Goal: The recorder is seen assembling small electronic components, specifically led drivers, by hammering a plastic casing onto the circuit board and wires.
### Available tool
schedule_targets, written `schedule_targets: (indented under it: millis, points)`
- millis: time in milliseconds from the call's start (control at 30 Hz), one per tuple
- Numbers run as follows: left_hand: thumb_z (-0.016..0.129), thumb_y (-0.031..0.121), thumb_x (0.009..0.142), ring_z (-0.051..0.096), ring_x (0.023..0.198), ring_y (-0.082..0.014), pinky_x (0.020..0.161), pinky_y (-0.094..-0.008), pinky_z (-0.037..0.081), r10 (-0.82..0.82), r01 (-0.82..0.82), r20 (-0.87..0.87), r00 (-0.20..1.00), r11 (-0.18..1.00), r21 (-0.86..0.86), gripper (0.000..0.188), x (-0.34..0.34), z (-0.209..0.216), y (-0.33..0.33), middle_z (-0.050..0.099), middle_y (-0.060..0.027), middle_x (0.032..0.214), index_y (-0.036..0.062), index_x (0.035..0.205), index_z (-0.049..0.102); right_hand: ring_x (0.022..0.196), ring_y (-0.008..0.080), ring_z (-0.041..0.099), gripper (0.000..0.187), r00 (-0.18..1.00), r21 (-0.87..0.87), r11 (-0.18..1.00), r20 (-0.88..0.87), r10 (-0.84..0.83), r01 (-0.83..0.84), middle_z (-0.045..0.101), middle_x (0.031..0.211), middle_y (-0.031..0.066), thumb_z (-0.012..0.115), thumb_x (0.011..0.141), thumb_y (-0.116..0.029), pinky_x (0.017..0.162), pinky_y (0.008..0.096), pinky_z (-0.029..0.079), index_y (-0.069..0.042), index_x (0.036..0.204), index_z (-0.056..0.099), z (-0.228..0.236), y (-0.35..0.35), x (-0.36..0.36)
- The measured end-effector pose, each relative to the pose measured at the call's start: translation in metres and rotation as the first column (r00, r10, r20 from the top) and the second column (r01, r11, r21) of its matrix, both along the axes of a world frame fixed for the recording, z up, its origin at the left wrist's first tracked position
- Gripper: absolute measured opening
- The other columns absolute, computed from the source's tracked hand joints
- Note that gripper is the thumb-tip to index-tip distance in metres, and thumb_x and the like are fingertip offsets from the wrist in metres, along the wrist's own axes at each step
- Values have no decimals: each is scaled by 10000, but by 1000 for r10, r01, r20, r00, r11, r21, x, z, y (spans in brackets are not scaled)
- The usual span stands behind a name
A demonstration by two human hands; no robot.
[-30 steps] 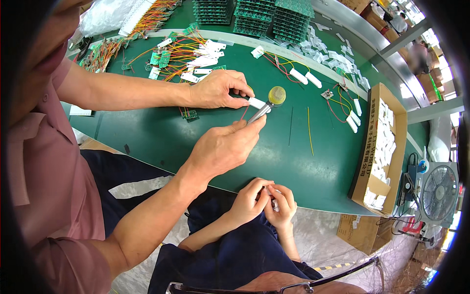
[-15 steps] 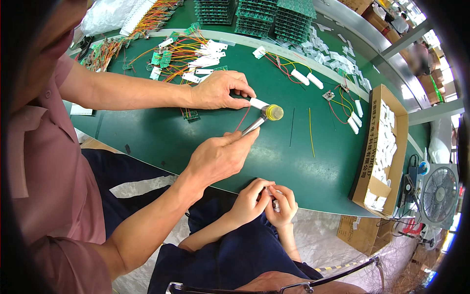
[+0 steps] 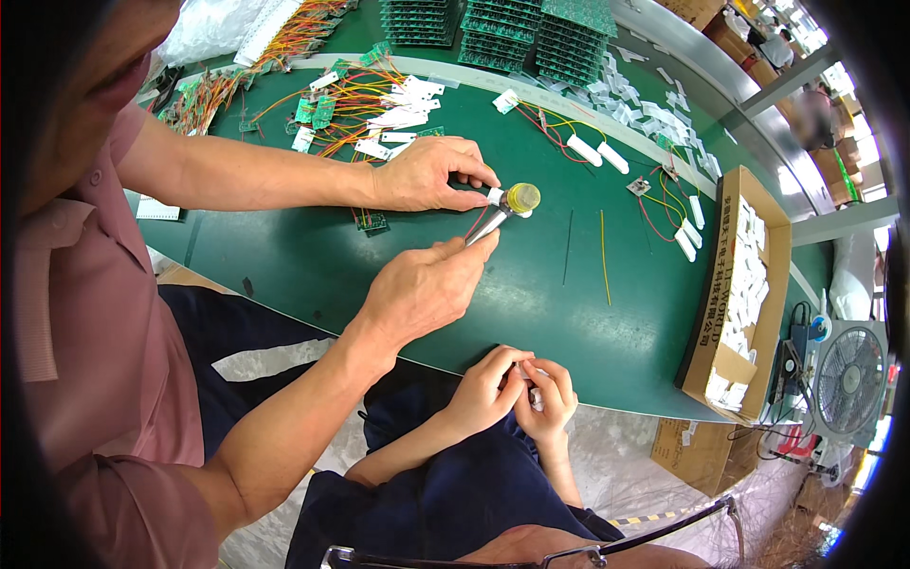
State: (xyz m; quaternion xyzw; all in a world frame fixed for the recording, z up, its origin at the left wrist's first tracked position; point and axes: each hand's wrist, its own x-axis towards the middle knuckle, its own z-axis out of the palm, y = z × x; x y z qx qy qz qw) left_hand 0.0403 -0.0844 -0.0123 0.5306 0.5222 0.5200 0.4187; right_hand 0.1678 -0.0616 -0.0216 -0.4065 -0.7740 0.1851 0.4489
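Observation:
My left hand [image 3: 486, 387] and my right hand [image 3: 547, 403] are held together at the table's front edge, fingers closed and fingertips meeting. A small white piece [image 3: 537, 398] shows between them, mostly hidden by my fingers. Beyond, a person in a pink shirt leans in from the left. That person's far hand [image 3: 422, 178] pinches a white plastic casing [image 3: 494, 195] against the table. Their near hand [image 3: 427, 289] grips a hammer with a metal handle and a yellow head [image 3: 523, 197], which covers part of the casing. A red wire runs beneath.
A black wire [image 3: 569, 248] and yellow wire [image 3: 604, 256] lie on the green table [image 3: 512, 303]. Wired white casings [image 3: 597, 154] lie beyond. A cardboard box [image 3: 706, 313] of white parts stands right. Wired boards [image 3: 355, 109] and stacked circuit boards [image 3: 498, 33] sit at the back.
The other person's hammer head has shifted slightly left and away from me, over the white casing. My two hands stay in almost the same place and pose.

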Motion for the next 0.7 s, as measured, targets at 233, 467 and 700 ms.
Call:
schedule_targets:
  millis: [233, 467, 700]
  points:
    - [484, -40, 866, 608, 826, -178, 658, -263, 492, 10, -10, 14, 1000, 1000, -10, 223, 0, 0, -1, 598, -115, 982, -15, 1071, 566, 734, 222, 663, 264, 1000, -19, 1000, -5, 8, -8, 642, 946, 129, 697, 689, 32, 610, 287, 538, -27, 941, 641, -2, -1, 0]
    - [483, -30, 875, 605, 839, -184, 695, -273, 488, -8, 8, 6, 1000, 1000, -5, 214, 0, -1, 0, 595, -113, 977, -18, 1073, 563, 697, 208, 651, 356, 1000, 14, 1000, -16, 8, -8, 644, 949, 122, 712, 611, 47, 592, 281, 528, -14, 957, 654, -5, 0, 1]
    - [485, -29, 874, 605, 835, -195, 693, -274, 487, -11, 11, 22, 1000, 1000, -19, 209, 0, -1, 0, 591, -115, 967, -20, 1068, 563, 672, 193, 645, 355, 1000, 22, 1000, -16, 5, -5, 644, 948, 121, 710, 611, 50, 581, 273, 518, -12, 956, 653, -5, 0, 1]
